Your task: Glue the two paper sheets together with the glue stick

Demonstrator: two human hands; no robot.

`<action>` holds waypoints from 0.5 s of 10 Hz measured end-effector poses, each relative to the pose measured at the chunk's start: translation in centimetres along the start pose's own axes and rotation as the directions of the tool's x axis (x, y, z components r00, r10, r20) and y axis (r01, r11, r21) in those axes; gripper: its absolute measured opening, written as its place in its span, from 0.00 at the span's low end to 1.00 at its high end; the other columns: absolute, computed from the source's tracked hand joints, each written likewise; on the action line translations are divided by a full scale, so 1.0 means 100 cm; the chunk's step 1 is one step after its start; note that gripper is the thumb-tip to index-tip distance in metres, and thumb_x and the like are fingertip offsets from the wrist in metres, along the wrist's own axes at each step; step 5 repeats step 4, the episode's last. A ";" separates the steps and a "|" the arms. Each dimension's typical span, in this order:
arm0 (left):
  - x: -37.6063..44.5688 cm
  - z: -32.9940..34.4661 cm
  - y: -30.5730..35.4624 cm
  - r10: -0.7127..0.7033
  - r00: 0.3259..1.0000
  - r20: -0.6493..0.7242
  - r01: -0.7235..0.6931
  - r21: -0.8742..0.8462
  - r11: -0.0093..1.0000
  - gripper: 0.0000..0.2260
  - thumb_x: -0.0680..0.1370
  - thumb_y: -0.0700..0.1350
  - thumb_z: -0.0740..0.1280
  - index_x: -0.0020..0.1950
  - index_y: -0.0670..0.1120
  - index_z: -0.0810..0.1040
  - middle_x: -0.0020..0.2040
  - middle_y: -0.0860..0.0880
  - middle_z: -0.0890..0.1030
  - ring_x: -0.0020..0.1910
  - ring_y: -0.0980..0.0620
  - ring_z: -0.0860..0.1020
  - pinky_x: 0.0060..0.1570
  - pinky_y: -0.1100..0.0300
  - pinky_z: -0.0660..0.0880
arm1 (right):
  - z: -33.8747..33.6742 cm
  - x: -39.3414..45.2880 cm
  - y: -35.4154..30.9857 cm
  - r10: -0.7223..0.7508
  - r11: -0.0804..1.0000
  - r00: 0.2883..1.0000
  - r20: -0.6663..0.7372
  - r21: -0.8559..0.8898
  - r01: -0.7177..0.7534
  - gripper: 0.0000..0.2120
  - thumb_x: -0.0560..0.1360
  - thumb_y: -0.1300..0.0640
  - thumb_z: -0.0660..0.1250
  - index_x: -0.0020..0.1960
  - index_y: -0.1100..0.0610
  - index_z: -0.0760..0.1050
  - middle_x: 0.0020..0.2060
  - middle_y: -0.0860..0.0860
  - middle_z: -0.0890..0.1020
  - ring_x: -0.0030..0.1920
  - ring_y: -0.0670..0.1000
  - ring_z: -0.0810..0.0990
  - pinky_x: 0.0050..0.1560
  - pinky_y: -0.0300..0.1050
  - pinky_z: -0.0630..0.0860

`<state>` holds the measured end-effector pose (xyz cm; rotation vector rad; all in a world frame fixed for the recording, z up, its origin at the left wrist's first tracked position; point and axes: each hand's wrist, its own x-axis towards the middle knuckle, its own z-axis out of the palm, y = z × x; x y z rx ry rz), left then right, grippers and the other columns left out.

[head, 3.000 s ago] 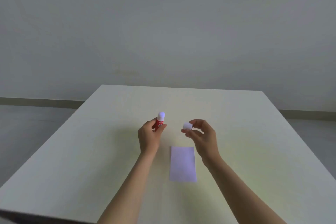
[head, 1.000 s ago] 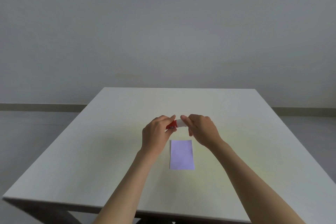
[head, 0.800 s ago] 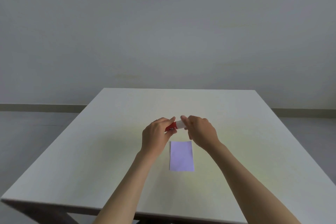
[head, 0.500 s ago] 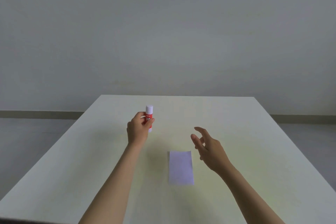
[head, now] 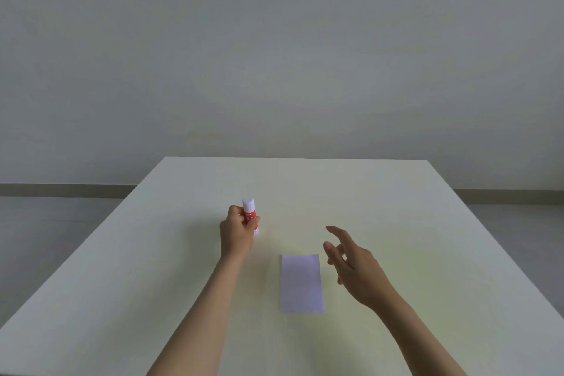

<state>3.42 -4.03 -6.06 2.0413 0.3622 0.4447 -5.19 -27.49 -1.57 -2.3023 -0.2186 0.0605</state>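
The left hand (head: 237, 233) is closed around the glue stick (head: 250, 215), fingers and thumb wrapped about its red middle, with the white cap on and sticking up above the knuckles. The stick stands upright, or very nearly so, and its white lower end shows just below the thumb; whether that end touches the table (head: 427, 223) or hangs slightly above it cannot be told. The right hand (head: 354, 265) holds nothing: its fingers (head: 337, 233) are spread loosely and point toward 11 o'clock, the palm turned partly inward, and it hovers over the table top. The paper (head: 301, 283) lies flat on the table between the two forearms, a pale lilac rectangle with its long side running from 12 to 6 o'clock. Only one sheet can be made out; whether a second lies exactly on it cannot be told. From the paper, the glue stick is at about 10 o'clock and apart from it, while the right hand is at about 2 o'clock, near the sheet's right edge but not touching it. Both forearms are bare and reach in from the near edge. The table is plain off-white, and behind it stands a grey wall (head: 274, 55).
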 end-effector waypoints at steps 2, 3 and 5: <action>-0.001 -0.001 -0.005 -0.010 0.999 0.033 0.010 -0.001 1.000 0.07 0.72 0.41 0.69 0.47 0.43 0.74 0.35 0.46 0.84 0.41 0.43 0.80 0.33 0.63 0.68 | 0.003 -0.001 -0.001 -0.011 1.000 1.000 0.005 -0.003 0.011 0.21 0.79 0.42 0.53 0.71 0.44 0.60 0.41 0.41 0.76 0.39 0.49 0.76 0.50 0.50 0.78; -0.001 -0.005 -0.007 -0.033 0.993 0.113 0.031 0.015 0.999 0.28 0.71 0.46 0.73 0.69 0.44 0.69 0.55 0.46 0.84 0.58 0.46 0.79 0.50 0.60 0.72 | 0.003 -0.001 0.002 0.004 1.000 1.000 -0.007 -0.017 -0.004 0.20 0.79 0.43 0.53 0.71 0.44 0.61 0.41 0.40 0.76 0.41 0.48 0.76 0.49 0.48 0.77; -0.007 -0.015 -0.002 -0.016 0.996 0.090 0.015 0.010 1.000 0.42 0.70 0.50 0.75 0.77 0.48 0.56 0.72 0.47 0.70 0.71 0.48 0.69 0.64 0.56 0.66 | 0.005 0.002 0.000 0.006 0.998 0.997 -0.083 -0.064 -0.011 0.20 0.80 0.46 0.54 0.71 0.47 0.62 0.48 0.43 0.77 0.50 0.49 0.77 0.52 0.48 0.76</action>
